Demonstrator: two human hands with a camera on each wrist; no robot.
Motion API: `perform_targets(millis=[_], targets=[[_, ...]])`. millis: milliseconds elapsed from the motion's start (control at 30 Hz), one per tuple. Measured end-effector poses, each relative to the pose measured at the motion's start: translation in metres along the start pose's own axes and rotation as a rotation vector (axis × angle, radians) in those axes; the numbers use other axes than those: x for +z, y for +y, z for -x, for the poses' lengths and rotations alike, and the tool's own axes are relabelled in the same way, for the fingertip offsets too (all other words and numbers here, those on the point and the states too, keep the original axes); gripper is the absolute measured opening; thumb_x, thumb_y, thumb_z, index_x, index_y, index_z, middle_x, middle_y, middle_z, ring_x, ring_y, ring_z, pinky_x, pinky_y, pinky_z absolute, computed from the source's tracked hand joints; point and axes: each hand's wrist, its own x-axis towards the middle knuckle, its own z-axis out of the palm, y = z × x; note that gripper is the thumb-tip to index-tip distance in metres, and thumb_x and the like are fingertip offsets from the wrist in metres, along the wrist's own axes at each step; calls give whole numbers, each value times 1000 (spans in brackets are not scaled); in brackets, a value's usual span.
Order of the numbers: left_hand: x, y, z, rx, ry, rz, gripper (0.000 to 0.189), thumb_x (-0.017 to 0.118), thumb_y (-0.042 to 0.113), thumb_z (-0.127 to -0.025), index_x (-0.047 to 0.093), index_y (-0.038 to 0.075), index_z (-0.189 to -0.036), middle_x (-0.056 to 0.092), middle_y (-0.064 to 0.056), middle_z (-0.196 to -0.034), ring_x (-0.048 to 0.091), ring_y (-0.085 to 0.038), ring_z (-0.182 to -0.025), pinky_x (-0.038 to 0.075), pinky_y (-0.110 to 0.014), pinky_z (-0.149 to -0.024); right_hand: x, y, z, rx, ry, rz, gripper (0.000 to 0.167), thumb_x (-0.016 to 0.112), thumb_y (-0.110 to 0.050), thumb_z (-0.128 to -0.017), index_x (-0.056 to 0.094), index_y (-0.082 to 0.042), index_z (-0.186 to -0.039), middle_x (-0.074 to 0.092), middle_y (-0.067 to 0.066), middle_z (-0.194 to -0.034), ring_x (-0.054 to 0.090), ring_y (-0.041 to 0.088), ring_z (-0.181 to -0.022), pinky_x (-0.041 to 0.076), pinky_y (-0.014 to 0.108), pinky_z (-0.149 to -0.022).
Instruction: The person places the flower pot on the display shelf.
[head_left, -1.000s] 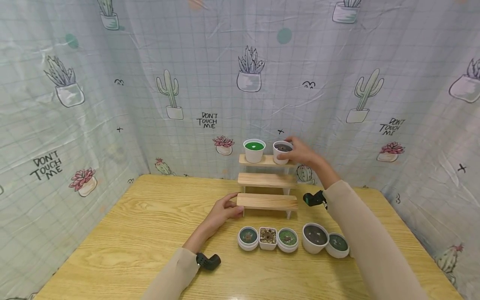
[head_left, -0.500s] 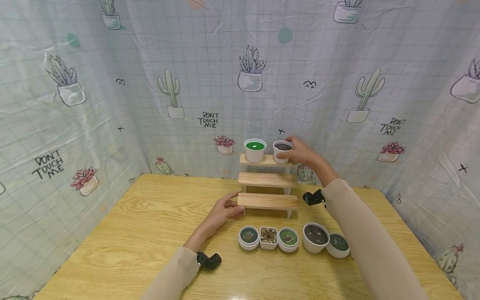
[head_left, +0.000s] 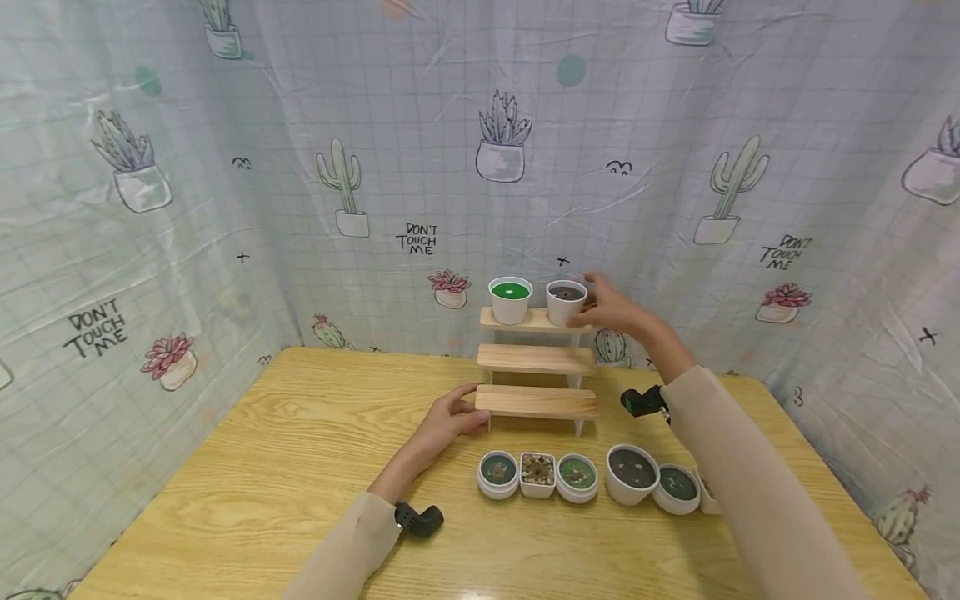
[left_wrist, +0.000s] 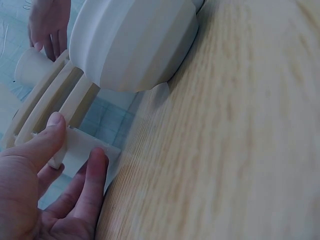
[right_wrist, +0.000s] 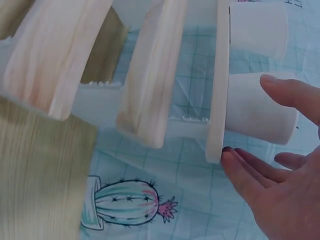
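Observation:
A small three-tier wooden stand (head_left: 537, 357) with white legs stands at the back of the table. On its top step sit two white pots upright: a pot with a bright green top (head_left: 510, 308) at left, a pot with a dark grey top (head_left: 565, 310) at right. My right hand (head_left: 613, 312) is just right of the grey-topped pot, fingers spread around its side; in the right wrist view the thumb is near the pot (right_wrist: 260, 107) and a fingertip is at the step's end. My left hand (head_left: 444, 423) holds the left end of the lowest step, thumb and fingers about the white leg (left_wrist: 82, 150).
In front of the stand, a row of white pots includes a teal-topped pot (head_left: 498, 476), a square pebble-filled pot (head_left: 537, 476), a green-topped pot (head_left: 577, 477), a larger dark-topped pot (head_left: 632, 476) and a dark green-topped pot (head_left: 677, 490). The right sleeve partly hides another. A printed curtain (head_left: 420, 175) hangs behind.
My right hand has let go of the grey-topped pot and shifted slightly right, its fingers spreading. The pot stays on the top step. My left hand has not moved.

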Motion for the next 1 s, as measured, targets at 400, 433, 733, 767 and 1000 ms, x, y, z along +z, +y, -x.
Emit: perform_targets(millis=[400,433,733,767,1000], targets=[[-2,-2,-3,-4,9,-10,75,73,23,-99,34,9,-161,69,-16,-113,75,-18,-95,62,-33,-90,-7,12,57,-89,39,68,89,71,-23,-99,13,-1,-163,38,33,-157,40,50,-145,38,64,-117],[-2,-2,-3,-2,7,-12,75,73,23,-99,34,8,-161,69,-16,-113,75,-18,-95,62,-33,-90,-7,12,65,-101,32,58,87,71,-23,-100,15,-1,-162,38,32,-156,40,49,-145,38,65,-118],[-2,-4,-5,-16,7,-12,73,74,22,-98,37,13,-160,70,-16,-113,75,-19,-96,62,-33,-91,-10,27,129,-171,14,2,78,69,-21,-101,21,-4,-161,42,29,-154,42,49,-143,39,65,-116],[-2,-4,-4,-14,8,-15,73,74,22,-98,36,12,-160,70,-15,-112,75,-19,-96,62,-33,-90,-11,30,135,-172,17,-2,77,68,-21,-101,22,-4,-161,43,29,-153,43,50,-142,42,63,-114],[-1,-2,-4,-5,8,1,73,74,21,-98,37,11,-160,70,-14,-110,75,-19,-93,62,-32,-88,-12,66,171,-164,62,-36,71,66,-17,-103,25,-3,-159,48,28,-149,55,34,-135,55,20,-95]])
